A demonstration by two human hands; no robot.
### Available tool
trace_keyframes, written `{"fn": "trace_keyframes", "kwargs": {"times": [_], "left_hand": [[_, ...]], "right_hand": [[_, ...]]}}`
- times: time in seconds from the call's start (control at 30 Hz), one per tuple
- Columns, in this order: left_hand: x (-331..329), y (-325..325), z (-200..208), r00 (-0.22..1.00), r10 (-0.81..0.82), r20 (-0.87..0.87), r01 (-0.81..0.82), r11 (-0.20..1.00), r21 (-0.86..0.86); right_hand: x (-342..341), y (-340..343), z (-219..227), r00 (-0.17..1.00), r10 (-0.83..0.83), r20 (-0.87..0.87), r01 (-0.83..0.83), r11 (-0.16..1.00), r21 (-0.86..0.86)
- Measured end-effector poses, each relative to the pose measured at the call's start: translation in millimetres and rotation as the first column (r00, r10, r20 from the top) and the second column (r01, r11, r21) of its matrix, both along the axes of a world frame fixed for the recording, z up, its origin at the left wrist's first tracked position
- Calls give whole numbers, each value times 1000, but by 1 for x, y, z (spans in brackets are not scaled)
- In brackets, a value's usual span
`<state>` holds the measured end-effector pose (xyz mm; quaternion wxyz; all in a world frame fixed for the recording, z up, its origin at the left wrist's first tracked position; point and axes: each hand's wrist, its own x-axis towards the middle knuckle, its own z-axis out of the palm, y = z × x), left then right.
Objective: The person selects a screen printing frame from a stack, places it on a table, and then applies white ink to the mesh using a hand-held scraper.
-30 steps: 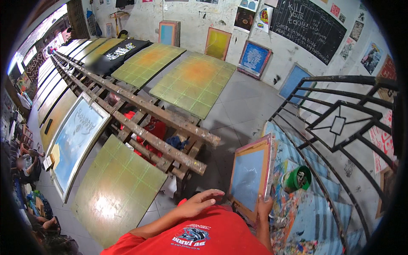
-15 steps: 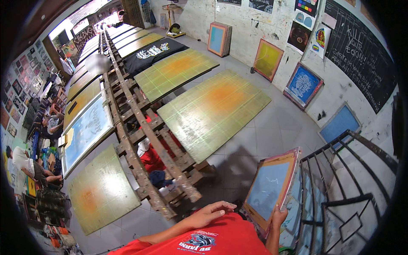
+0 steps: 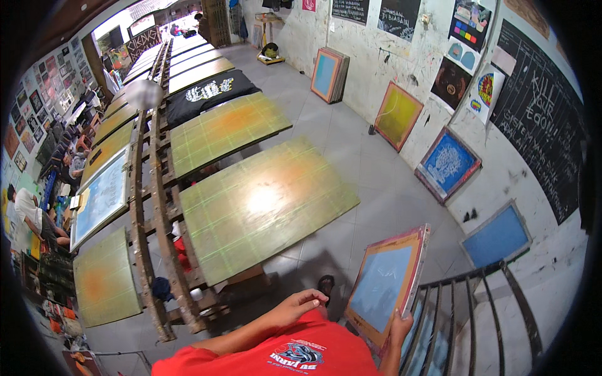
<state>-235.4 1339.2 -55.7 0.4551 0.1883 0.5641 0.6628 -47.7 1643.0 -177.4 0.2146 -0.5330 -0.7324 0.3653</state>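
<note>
My right hand [image 3: 401, 327] grips the right edge of a screen printing frame [image 3: 389, 272], fingers wrapped round it. The frame is tilted upright at my right side, with blue-grey mesh, an orange-brown taped border and small pale marks in the middle. My left hand [image 3: 302, 306] is held in front of my red shirt, apart from the frame. Its fingers are loosely bent and nothing shows in them. Ahead of the left hand, the nearest green printing board [image 3: 269, 213] has an orange patch and a bright glare.
A black metal railing [image 3: 467, 301] stands close on my right. Wooden rails [image 3: 160, 244] run between rows of boards; a black shirt [image 3: 210, 94] lies on one. Another screen [image 3: 103, 197] rests on the left row. Several screens, including a blue one [image 3: 448, 164], lean along the right wall. People sit at far left.
My view has shifted, so the boards and rails appear farther left and the railing nearer. The frame has stayed in my right hand. A dark shoe now shows on the floor.
</note>
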Motion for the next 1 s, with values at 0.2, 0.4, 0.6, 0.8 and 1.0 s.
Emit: {"fn": "trace_keyframes", "kwargs": {"times": [0.2,0.4,0.6,0.8,1.0], "left_hand": [[-98,147,-13,995,-60,-77,63,997,38],[-197,275,38,916,-133,-377,152,988,20],[-271,361,34,842,-25,-539,-67,987,-149],[-315,412,-7,846,288,-450,-404,896,-186],[-368,438,-48,774,515,-369,-616,746,-252]], "right_hand": [[-78,102,22,994,-54,91,51,998,30],[-149,215,12,996,-22,84,8,987,159],[-232,361,-43,996,94,3,-93,990,103],[-361,465,-26,948,317,5,-317,948,3],[-506,533,-26,887,446,122,-446,895,-28]]}}
